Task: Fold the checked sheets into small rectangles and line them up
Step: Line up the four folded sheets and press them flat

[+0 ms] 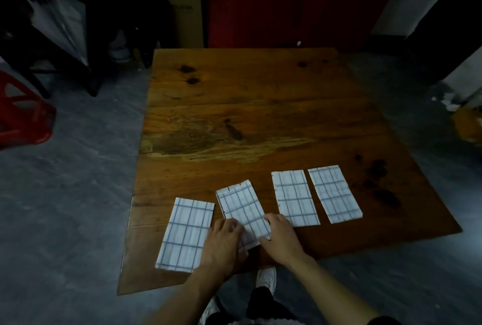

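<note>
Table (255,116): bare wood planks, warm brown, worn pale and rough in a patch mid-top, dark knots and stains, dull sheen. Four checked sheets (294,198): thin white paper, matt, blue-grey grid lines, creased edges. Floor (65,194): grey concrete, mottled, matt; red stool (23,116) at left looks like glossy plastic.

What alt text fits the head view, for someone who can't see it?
Both hands, left hand and right hand, press on the near end of the second of four folded blue-checked white paper rectangles, which lie in a row along the near edge of a worn brown wooden table. A white shoe shows below on grey floor.
</note>
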Available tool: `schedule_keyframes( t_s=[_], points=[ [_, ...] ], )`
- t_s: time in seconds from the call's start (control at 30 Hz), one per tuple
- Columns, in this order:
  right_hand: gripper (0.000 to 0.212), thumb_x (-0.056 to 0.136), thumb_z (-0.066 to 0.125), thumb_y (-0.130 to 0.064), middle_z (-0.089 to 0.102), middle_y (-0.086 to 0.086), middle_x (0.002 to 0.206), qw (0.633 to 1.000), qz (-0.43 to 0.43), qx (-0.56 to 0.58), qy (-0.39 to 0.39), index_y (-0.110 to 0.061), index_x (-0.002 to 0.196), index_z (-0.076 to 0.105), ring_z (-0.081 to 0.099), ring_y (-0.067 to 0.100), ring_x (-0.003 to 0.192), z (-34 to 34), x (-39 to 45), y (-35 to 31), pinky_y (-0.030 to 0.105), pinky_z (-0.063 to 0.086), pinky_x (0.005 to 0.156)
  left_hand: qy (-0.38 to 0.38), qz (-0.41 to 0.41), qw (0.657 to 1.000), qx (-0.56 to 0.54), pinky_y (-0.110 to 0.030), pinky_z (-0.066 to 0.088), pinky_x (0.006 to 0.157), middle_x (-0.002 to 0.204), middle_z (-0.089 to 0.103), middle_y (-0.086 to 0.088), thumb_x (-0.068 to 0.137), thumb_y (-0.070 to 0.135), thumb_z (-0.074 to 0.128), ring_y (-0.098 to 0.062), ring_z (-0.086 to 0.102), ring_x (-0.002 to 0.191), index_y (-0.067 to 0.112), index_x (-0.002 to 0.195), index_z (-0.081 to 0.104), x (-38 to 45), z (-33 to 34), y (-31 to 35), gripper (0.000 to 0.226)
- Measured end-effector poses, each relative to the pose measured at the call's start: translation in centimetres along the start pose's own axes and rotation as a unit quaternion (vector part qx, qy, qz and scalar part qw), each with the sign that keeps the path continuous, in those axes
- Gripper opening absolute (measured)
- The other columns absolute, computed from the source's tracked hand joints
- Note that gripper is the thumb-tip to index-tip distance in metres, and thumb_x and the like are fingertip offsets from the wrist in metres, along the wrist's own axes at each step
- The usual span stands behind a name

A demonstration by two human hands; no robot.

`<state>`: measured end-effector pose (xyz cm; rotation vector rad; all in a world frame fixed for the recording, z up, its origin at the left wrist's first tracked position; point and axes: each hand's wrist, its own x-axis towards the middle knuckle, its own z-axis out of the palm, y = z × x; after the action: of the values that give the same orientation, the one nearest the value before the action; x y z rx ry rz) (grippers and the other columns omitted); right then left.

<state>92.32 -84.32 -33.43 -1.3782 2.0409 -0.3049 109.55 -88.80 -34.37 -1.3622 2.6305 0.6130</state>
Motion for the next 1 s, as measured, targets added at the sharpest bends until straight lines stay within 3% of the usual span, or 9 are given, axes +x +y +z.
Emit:
schedule_keyframes(
  t_s=[0.17, 0.37, 0.57, 1.0],
  points=[
    [0.053, 0.088, 0.068, -0.023, 0.042, -0.004, 0.132, 1.000, -0.005, 0.002, 0.002, -0.024, 0.134, 0.043, 0.043, 0.011, 0.121, 0.3, 0.2, 0.1, 0.022, 0.040, 0.100, 0.014, 0.027, 0.999, 0.027, -0.036, 0.031, 0.108, 0.145, 0.037, 0.004, 0.089, 0.044, 0.050, -0.022, 0.031, 0.132, 0.028, 0.133, 0.045, -0.2, 0.4, -0.7, 0.047],
    [0.048, 0.091, 0.066, -0.025, 0.042, -0.006, 0.128, 1.000, -0.005, 0.025, -0.006, -0.025, 0.133, 0.044, 0.047, 0.003, 0.106, 0.1, 0.4, 0.5, 0.014, 0.040, 0.082, 0.002, 0.045, 0.998, 0.038, -0.038, 0.027, 0.113, 0.148, 0.034, 0.001, 0.092, 0.041, 0.052, -0.022, 0.030, 0.136, 0.024, 0.139, 0.042, 1.2, -0.6, -1.7, 0.051],
    [0.048, 0.090, 0.066, -0.029, 0.044, -0.006, 0.126, 0.998, 0.010, 0.056, -0.005, -0.025, 0.134, 0.046, 0.051, 0.010, 0.113, -0.6, 1.5, 0.6, 0.027, 0.049, 0.096, -0.008, 0.056, 0.998, 0.038, -0.035, 0.029, 0.113, 0.151, 0.032, 0.000, 0.093, 0.034, 0.055, -0.021, 0.029, 0.137, 0.022, 0.141, 0.040, 3.4, -1.5, -1.8, 0.052],
    [0.040, 0.092, 0.064, -0.028, 0.047, -0.005, 0.127, 0.999, 0.007, 0.052, 0.003, -0.019, 0.130, 0.054, 0.046, 0.005, 0.113, -1.4, 2.3, 1.6, 0.017, 0.039, 0.093, -0.020, 0.069, 0.997, 0.009, -0.033, 0.021, 0.117, 0.154, 0.026, 0.002, 0.091, 0.038, 0.057, -0.020, 0.020, 0.142, 0.023, 0.145, 0.038, 3.4, -0.9, -0.9, 0.059]
  ],
)
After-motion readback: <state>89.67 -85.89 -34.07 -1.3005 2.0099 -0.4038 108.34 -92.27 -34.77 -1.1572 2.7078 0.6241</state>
